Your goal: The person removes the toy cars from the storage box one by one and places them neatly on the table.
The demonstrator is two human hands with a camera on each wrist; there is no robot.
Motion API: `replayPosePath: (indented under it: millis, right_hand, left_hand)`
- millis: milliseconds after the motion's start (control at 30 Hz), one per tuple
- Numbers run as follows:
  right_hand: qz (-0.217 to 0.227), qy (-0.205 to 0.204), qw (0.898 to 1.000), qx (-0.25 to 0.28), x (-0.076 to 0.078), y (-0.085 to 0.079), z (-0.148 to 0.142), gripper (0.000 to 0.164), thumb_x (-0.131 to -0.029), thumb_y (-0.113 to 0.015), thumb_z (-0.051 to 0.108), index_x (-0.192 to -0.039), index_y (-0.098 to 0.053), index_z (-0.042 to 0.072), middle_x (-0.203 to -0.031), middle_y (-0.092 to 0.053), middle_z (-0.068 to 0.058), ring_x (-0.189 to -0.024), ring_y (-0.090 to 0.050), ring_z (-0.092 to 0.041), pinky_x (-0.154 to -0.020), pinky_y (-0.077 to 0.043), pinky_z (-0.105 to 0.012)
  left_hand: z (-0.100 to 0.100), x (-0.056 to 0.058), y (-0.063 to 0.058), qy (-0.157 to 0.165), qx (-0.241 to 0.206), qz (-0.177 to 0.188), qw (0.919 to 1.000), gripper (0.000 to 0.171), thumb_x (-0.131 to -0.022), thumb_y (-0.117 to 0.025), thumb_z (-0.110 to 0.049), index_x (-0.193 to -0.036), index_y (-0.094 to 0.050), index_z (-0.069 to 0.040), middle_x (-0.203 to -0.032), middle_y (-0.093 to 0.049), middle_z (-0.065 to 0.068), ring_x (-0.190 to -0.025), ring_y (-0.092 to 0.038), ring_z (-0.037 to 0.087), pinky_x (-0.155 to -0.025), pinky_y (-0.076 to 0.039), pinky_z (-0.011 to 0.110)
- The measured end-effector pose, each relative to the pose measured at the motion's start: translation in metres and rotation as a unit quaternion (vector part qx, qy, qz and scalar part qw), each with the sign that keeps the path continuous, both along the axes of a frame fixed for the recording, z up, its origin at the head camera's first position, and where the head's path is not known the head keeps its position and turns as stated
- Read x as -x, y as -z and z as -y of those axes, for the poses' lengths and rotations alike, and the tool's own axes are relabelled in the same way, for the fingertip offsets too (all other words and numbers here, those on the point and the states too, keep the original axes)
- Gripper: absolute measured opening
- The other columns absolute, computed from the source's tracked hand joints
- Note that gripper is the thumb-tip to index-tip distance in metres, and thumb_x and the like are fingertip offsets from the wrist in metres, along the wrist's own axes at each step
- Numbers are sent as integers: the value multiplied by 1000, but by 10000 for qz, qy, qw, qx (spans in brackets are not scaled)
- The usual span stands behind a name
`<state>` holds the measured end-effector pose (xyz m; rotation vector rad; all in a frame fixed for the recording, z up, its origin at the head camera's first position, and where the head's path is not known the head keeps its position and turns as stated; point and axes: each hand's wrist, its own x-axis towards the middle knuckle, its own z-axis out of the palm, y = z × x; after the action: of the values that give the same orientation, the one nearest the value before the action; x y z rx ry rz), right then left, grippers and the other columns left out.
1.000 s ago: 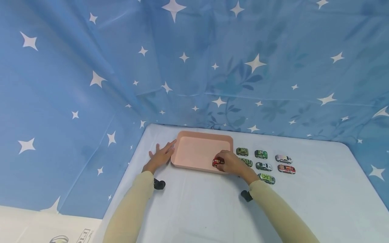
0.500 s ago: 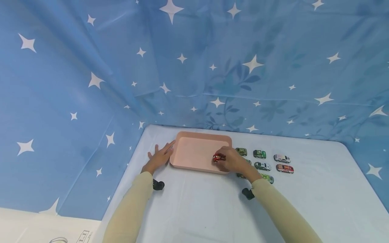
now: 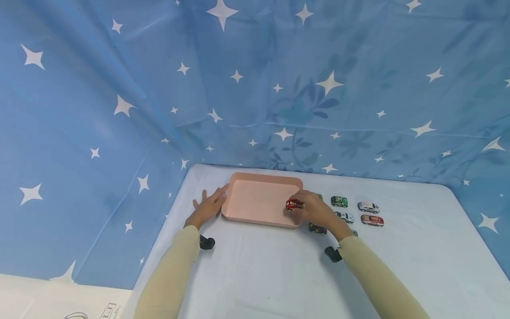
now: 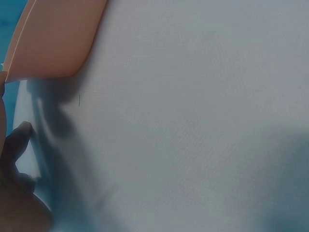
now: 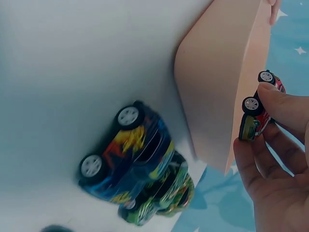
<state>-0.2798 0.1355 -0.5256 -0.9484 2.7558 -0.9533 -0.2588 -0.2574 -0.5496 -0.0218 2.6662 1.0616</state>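
My right hand (image 3: 316,210) pinches a small red toy car (image 3: 294,204) over the right end of the pink tray (image 3: 256,199). In the right wrist view, the thumb and fingers grip the red car (image 5: 263,108), its wheels facing the camera, beside the tray wall (image 5: 212,82). My left hand (image 3: 207,207) has its fingers spread, fingertips touching the tray's left side. Only part of the left hand (image 4: 14,179) appears in the left wrist view, at the lower left near the tray corner (image 4: 58,43).
Right of the tray stand several toy cars: a dark blue one with flames (image 5: 140,154), a green one (image 3: 339,201), a white-green one (image 3: 345,217), a white one (image 3: 368,207) and an orange-red one (image 3: 372,220). The right hand covers some. A starry blue curtain (image 3: 239,110) rises behind.
My right hand has carried the red car rightward and slightly toward the back, closer to the tray's right side. My left hand stays at the tray's left side.
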Motion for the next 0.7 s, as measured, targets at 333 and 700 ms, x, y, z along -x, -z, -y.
replayPosePath:
  millis: [333, 700]
  right_hand:
    - [-279, -31, 9996, -63, -5, 3, -31, 34, -91, -86, 3, -124, -75, -1, -114, -74, -10, -103, -71, -28, -88, -61, -47]
    - [-309, 534, 9976, -319, -23, 10, -72, 33, -94, -84, 7, -125, -76, 1, -118, -75, -13, -110, -71, -36, -93, -59, -56]
  left_hand:
    - [-3, -3, 13, -57, -16, -15, 10000, 56, -117, -36, -50, -171, -26, -41, -176, -23, 7, -159, 18, 47, -115, 22, 75]
    - [1, 2, 6, 23, 42, -33, 10000, 56, -117, -35, -50, -171, -25, -42, -177, -21, 8, -159, 19, 47, -115, 24, 74]
